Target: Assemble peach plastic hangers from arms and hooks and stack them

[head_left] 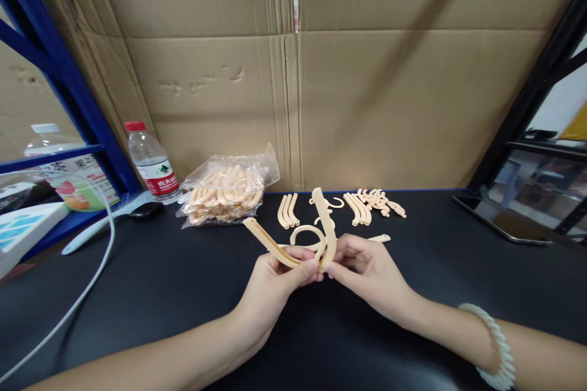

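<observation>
Nearest the camera, both forearms come in over the black surface (pixel 160 293), the right wrist wearing a pale beaded bracelet (pixel 498 348). The left hand (pixel 270 287) and the right hand (pixel 367 269) meet at the middle, each with its grip closed narrow, thumb against fingertips, on the same cream plastic hanger assembly (pixel 312 238). It is held just above the surface: one long arm slants up to the left, another stands nearly upright, and a curved hook loops between them.

The pieces look thin, light and smooth. They are probably stiff along their length, with some spring at the bends, so a hard squeeze at a joint could snap or pop them. The best hold looks to be where the fingers already sit, at the low point where the arms meet, pinching the flat faces, not the thin edges.

Just behind the hands, loose parts lie on the surface. A set of about three curved arms (pixel 287 210) is nested together, a single small hook (pixel 334 202) lies near them, and a second nested set of about four arms (pixel 358 208) follows. Beside that is a tangle of small hooks (pixel 383 201), too jumbled to count. To the left sits one clear plastic bag (pixel 227 189) packed with more such parts.

Farther left stand one water bottle with a red cap (pixel 153 165) and a white cable (pixel 87 284). A dark tablet (pixel 499 220) lies at the right edge, and two cardboard sheets (pixel 367 85) close off the back.
</observation>
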`<state>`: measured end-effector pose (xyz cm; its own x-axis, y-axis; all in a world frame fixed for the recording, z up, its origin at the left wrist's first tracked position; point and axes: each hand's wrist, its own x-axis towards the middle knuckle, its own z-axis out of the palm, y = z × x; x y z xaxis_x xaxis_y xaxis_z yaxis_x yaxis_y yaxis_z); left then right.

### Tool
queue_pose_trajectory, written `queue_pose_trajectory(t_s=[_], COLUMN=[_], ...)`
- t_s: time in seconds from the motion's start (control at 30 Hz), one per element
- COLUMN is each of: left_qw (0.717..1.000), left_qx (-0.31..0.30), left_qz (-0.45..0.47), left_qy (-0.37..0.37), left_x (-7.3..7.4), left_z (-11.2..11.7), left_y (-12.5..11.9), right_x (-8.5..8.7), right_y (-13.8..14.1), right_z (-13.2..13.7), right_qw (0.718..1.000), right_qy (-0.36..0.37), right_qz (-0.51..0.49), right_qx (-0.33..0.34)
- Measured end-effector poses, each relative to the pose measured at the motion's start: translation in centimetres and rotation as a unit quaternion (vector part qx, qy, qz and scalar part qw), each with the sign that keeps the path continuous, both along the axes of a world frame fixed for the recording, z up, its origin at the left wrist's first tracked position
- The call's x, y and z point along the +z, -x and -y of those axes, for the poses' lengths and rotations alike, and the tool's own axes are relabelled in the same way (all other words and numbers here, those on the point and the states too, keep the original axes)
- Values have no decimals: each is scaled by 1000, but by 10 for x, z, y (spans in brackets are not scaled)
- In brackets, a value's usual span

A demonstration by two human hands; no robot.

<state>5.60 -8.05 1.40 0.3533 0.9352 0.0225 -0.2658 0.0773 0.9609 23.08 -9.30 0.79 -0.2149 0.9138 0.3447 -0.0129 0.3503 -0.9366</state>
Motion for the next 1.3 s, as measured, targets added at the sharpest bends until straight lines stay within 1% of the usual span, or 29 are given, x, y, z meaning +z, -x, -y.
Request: queue_pose_trajectory(t_s=[0.13, 0.23, 0.3, 0.33, 0.4, 0.47, 0.53, 0.63, 0.73, 0.8, 0.87, 0.9, 0.93, 0.97, 1.0, 1.07, 1.1, 1.13, 1.17, 1.2, 1.3], left_qw=[1000, 999, 999, 998, 997, 996, 993, 978, 951, 938, 928, 921, 910, 892, 866, 800, 768, 742, 724, 712, 694], left_qx=[10, 15, 26, 34, 50, 67, 99, 185, 265, 281, 265, 245, 219, 189, 157, 101, 83, 70, 60, 54, 48], left_qz=[-3, -10, -16, -19, -21, -26, -48, -97, -129, -153, -196, -227, -264, -307, -353, -438, -471, -496, -514, -525, -540], left_qy=[21, 34, 40, 43, 46, 52, 45, -18, -89, -130, -174, -201, -233, -272, -316, -397, -426, -445, -457, -463, -474], left_x=[-1, -2, -3, -2, 0, 3, 8, 11, 9, 5, 2, 1, 1, 1, 2, 4, 4, 4, 4, 2, -2], left_z=[0, -1, -3, -4, -7, -10, -14, -22, -32, -39, -42, -42, -41, -39, -37, -31, -29, -27, -26, -26, -29], left_y=[0, 2, 4, 5, 8, 11, 15, 23, 30, 32, 33, 32, 32, 31, 30, 28, 28, 28, 28, 28, 29], right_x=[-4, -5, -1, 2, 9, 17, 24, 33, 37, 38, 38, 38, 38, 38, 38, 38, 38, 38, 38, 38, 39], right_y=[4, 0, -9, -17, -36, -58, -78, -99, -109, -111, -112, -113, -112, -112, -111, -110, -109, -109, -108, -108, -107], right_z=[-1, -5, -11, -15, -24, -34, -41, -47, -48, -49, -50, -50, -50, -51, -51, -51, -51, -51, -50, -50, -50], right_qw=[1000, 1000, 998, 998, 996, 994, 992, 984, 964, 946, 925, 916, 909, 904, 900, 895, 892, 889, 887, 884, 879], right_qy=[18, 11, 18, 33, 66, 66, 49, 38, 21, -1, -27, -39, -48, -54, -57, -62, -63, -65, -67, -67, -68], right_qz=[-6, -25, -52, -61, -48, 20, 66, 152, 252, 314, 369, 390, 404, 414, 421, 432, 437, 443, 449, 454, 465], right_qx=[-8, 1, 2, 10, 48, 88, 92, 88, 86, 85, 90, 92, 94, 95, 96, 95, 95, 94, 92, 90, 84])
